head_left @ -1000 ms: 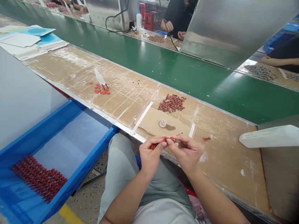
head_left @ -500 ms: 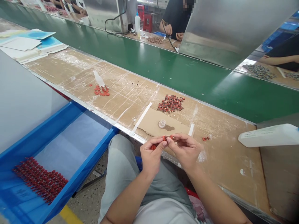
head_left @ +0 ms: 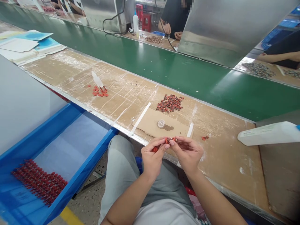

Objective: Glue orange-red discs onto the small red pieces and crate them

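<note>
My left hand point(head_left: 152, 156) pinches a small red disc point(head_left: 167, 140) between thumb and forefinger, and more red shows inside its curled fingers. Fingertip to fingertip with it, my right hand point(head_left: 188, 153) grips a small red and dark figure-like piece point(head_left: 173, 139) that meets the disc. Just beyond the hands, a small clear cup point(head_left: 161, 123) stands on a cardboard sheet point(head_left: 145, 122), beside a brown stain. Behind that lies a pile of small red and black pieces point(head_left: 170, 103). One red piece point(head_left: 205, 137) lies alone to the right.
Red discs point(head_left: 97, 91) lie near a white strip point(head_left: 97, 79) on the left. A blue tray point(head_left: 93, 137) at lower left holds rows of red pieces point(head_left: 39, 181). A white bottle point(head_left: 269, 133) lies at right. Behind the bench runs a green belt point(head_left: 131, 61); co-workers sit beyond.
Both hands stay together at the same place, with the fingers shifting slightly around the pieces. A little more of the red and dark piece shows now. The view has moved slightly.
</note>
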`<state>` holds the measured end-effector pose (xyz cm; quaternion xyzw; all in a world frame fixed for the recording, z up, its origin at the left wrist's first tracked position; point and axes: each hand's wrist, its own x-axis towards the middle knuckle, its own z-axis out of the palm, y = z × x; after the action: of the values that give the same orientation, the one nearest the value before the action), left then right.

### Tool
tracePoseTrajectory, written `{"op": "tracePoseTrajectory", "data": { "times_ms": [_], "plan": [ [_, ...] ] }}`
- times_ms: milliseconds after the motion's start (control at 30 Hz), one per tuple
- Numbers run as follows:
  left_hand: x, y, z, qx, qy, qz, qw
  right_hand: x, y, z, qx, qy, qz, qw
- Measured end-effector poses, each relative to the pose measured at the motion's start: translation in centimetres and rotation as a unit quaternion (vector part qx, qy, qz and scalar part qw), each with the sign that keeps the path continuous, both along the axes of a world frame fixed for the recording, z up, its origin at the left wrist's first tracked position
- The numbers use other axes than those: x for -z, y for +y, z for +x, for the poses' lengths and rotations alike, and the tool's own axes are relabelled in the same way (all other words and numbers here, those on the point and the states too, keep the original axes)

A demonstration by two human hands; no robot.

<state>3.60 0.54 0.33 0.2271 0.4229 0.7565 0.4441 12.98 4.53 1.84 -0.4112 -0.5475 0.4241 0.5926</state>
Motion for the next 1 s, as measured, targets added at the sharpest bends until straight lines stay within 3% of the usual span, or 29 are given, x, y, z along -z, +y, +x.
{"op": "tracePoseTrajectory", "data": {
  "times_ms": [500,667,767,867,1000],
  "plan": [
    [0.1,-0.5,0.1,-0.017,0.042,0.034,0.998,0.4,-0.4,0.5,0.017,-0.034,0.006,0.999],
    [0.3,-0.5,0.4,-0.042,0.02,0.012,0.999,0.4,-0.7,-0.2,-0.003,0.029,-0.063,0.998],
    [0.2,-0.4,0.5,-0.028,-0.026,-0.011,0.999,0.4,-0.5,-0.7,-0.028,0.102,-0.108,0.988],
    [-0.2,-0.1,0.3,0.037,-0.136,-0.036,0.989,0.1,-0.1,-0.7,-0.032,0.138,-0.127,0.982],
    [-0.3,0.3,-0.5,0.08,-0.246,-0.075,0.963,-0.1,0.2,1.9,0.032,0.095,-0.1,0.99]
  ]
}}
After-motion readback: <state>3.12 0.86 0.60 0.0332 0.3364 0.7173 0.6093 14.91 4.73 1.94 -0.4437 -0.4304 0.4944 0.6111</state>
